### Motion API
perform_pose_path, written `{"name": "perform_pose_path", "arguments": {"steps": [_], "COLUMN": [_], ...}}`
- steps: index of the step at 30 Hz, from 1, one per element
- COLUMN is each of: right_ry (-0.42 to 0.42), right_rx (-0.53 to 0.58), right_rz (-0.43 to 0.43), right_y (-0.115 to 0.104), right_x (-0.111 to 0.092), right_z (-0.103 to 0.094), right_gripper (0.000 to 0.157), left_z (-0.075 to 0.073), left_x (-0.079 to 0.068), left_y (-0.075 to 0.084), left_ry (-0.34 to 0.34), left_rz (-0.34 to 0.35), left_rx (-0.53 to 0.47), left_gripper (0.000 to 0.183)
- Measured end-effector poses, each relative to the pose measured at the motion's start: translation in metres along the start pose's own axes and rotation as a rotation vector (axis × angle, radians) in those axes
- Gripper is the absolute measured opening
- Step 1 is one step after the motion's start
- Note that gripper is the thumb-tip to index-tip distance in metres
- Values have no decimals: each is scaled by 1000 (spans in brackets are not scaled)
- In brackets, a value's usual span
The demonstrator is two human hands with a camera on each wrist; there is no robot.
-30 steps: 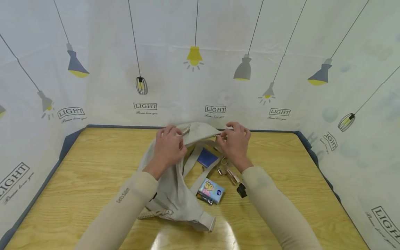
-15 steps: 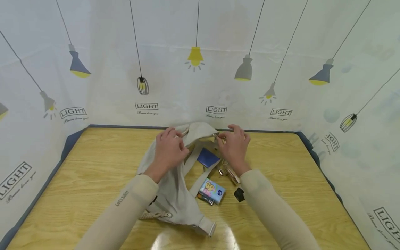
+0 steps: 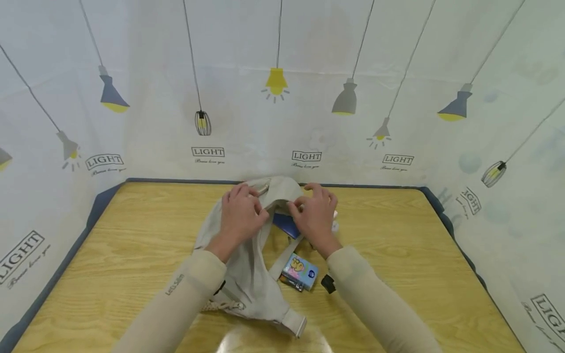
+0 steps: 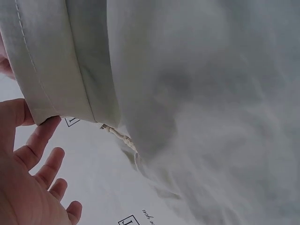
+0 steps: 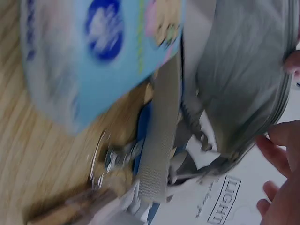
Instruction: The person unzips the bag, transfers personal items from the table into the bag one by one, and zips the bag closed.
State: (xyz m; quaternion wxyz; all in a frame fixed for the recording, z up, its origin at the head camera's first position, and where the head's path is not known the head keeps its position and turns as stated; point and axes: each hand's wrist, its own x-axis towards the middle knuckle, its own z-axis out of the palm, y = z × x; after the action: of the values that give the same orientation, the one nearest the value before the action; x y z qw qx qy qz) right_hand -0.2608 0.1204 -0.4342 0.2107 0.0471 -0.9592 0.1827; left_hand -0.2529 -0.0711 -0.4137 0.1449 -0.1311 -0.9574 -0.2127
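A pale grey fabric bag lies on the wooden table, its far end raised between both hands. My left hand pinches the bag's edge between thumb and forefinger, as the left wrist view shows, the other fingers loosely spread. My right hand pinches the opposite part of the rim with thumb and forefinger. Along that rim runs a zip, and the grey lining shows inside the gaping mouth. Below the right hand lie a blue flat item, partly hidden, and the bag's webbing strap.
A light-blue tissue pack with a cartoon print lies right of the bag, over a small dark item. A black piece lies by the right sleeve. Behind the table hangs a white sheet printed with lamps.
My right hand has moved left and slightly nearer along the bag's rim, now covering the metallic items. A small white thing shows beyond it. My left hand stays almost in place.
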Motion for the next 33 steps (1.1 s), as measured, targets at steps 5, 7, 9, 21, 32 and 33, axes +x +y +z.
{"name": "perform_pose_path", "arguments": {"steps": [5, 7, 9, 21, 32, 33], "right_ry": [-58, -87, -108, -143, -139, -141], "right_rx": [32, 37, 44, 32, 77, 81], "right_rz": [35, 64, 90, 200, 116, 108], "right_y": [-13, -18, -24, -22, -17, -17], "right_x": [3, 6, 8, 19, 17, 16], "right_z": [2, 2, 1, 9, 14, 14], "right_gripper": [40, 45, 49, 40, 21, 21], "left_z": [3, 5, 5, -9, -18, -21], "left_x": [-2, -4, -6, -22, -55, -56], "left_y": [0, 1, 3, -48, -110, -111], "left_ry": [28, 24, 6, -53, -251, -235], "left_rz": [29, 46, 54, -146, -385, -374], "left_rx": [2, -1, -4, 64, 107, 99], "left_gripper": [18, 18, 18, 31, 48, 46]}}
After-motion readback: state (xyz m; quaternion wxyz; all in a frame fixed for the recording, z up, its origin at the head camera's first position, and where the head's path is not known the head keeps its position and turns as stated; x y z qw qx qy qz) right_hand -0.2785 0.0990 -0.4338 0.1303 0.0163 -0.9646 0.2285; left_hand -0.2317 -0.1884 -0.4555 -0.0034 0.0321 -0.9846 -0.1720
